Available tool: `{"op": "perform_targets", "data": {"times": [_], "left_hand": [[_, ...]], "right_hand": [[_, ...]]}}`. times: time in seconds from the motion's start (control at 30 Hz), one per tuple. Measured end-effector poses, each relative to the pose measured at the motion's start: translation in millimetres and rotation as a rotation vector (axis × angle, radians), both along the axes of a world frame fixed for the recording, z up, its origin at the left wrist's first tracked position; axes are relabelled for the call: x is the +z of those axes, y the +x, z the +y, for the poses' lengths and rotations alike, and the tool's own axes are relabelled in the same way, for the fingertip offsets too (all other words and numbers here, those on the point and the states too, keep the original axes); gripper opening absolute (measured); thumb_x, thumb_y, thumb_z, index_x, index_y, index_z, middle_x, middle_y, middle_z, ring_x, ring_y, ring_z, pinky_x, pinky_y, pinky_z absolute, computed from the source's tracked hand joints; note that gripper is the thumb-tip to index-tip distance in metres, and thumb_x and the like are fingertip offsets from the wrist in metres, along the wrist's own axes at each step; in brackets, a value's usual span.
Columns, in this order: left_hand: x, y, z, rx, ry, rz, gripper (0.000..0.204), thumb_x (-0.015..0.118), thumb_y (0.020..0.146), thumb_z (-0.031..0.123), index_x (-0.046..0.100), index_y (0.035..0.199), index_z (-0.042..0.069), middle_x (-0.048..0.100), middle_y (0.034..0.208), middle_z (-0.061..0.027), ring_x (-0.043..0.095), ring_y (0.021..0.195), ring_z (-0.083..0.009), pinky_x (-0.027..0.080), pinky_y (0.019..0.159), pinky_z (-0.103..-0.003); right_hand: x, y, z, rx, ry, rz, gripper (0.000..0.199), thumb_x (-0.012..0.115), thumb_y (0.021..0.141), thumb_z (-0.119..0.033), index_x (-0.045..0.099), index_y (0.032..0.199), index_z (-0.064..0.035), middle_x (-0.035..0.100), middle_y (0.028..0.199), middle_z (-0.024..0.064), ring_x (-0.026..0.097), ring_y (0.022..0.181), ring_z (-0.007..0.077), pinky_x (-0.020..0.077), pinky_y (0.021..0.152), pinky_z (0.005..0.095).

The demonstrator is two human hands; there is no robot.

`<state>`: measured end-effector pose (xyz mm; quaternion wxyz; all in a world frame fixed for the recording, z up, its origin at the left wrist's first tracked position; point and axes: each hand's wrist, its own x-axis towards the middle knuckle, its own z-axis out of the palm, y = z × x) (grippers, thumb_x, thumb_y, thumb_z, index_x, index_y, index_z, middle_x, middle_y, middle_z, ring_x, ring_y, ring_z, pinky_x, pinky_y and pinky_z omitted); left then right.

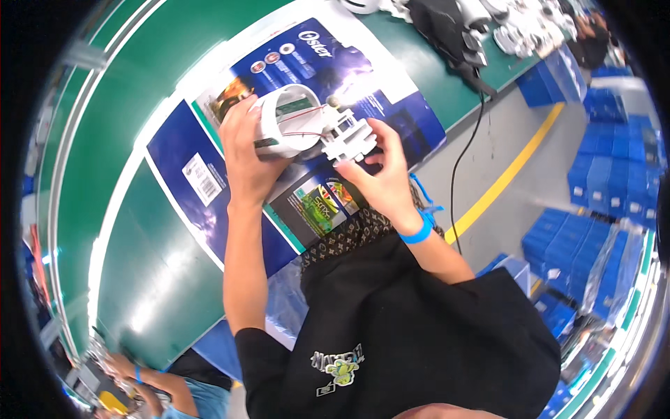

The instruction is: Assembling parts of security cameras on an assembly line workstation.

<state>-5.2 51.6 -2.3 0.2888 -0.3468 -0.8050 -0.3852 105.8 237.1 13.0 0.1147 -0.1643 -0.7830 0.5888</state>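
Observation:
My left hand (244, 150) grips a white plastic cylinder housing (289, 122) with its open end turned up, and thin red wires show inside it. My right hand (380, 171) holds a white, ribbed plastic part (349, 136) against the housing's right side. A blue band sits on my right wrist (419, 230). Both hands hover over a flattened blue printed carton (209, 174) lying on the green workbench (139, 244).
A black cable (464, 160) hangs off the bench edge, from dark and white parts (488, 28) piled at the far end. Stacks of blue crates (600, 202) stand on the right beside a yellow floor line (509, 174). Another person's arm (160, 384) is at lower left.

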Motion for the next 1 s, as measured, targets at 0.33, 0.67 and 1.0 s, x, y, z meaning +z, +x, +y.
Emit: {"op": "perform_targets", "data": {"times": [0.33, 0.67, 1.0], "left_hand": [[-1, 5, 19, 0.061, -0.020, 0.128, 0.085, 0.085, 0.054, 0.008, 0.043, 0.128, 0.004, 0.050, 0.125, -0.0148, 0.050, 0.116, -0.0353, 0.040, 0.097, -0.044], [0, 2, 9, 0.057, 0.038, 0.184, 0.084, 0.084, 0.059, 0.012, 0.039, 0.129, 0.004, 0.045, 0.126, -0.0177, 0.049, 0.114, -0.0365, 0.042, 0.096, -0.046], [-5, 7, 11, 0.083, -0.021, 0.080, 0.082, 0.083, 0.058, 0.010, 0.039, 0.128, 0.005, 0.049, 0.124, -0.0152, 0.050, 0.113, -0.0357, 0.042, 0.097, -0.046]], "right_hand": [[23, -15, 22, -0.042, 0.661, 0.699, 0.068, 0.079, 0.054, -0.002, 0.054, 0.117, -0.0008, 0.050, 0.114, 0.0144, 0.055, 0.099, 0.0275, 0.0513, 0.080, 0.0345], [49, -38, 18, 0.376, 0.124, 0.474, 0.071, 0.083, 0.061, -0.016, 0.055, 0.124, -0.0006, 0.053, 0.114, 0.0166, 0.055, 0.104, 0.0305, 0.0467, 0.089, 0.0357], [75, -46, 15, 0.457, 0.379, 0.443, 0.071, 0.084, 0.064, -0.022, 0.053, 0.124, 0.0019, 0.053, 0.114, 0.0173, 0.058, 0.100, 0.0301, 0.0493, 0.085, 0.0350]]}}
